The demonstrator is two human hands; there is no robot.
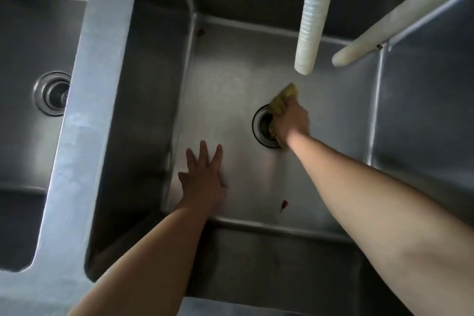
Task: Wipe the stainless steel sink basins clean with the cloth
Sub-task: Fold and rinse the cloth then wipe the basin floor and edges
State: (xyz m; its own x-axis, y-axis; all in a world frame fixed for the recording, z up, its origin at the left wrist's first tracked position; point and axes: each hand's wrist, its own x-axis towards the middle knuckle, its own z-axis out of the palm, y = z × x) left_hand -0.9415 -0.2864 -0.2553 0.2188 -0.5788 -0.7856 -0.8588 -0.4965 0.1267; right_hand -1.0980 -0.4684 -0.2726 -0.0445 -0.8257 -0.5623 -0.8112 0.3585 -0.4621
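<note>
Head view: the right hand grips the yellow cloth, fingers clenched around it, at the right edge of the drain on the middle basin floor. The cloth's free end points toward the far wall. The left hand lies flat, fingers spread and released, on the basin floor.

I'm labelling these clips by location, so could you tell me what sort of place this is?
Probably a commercial kitchen or scullery wash station. The deep steel basin sits beside a second basin, two white hoses hang above it, and the right hand wipes near the drain with a yellow cloth.
</note>
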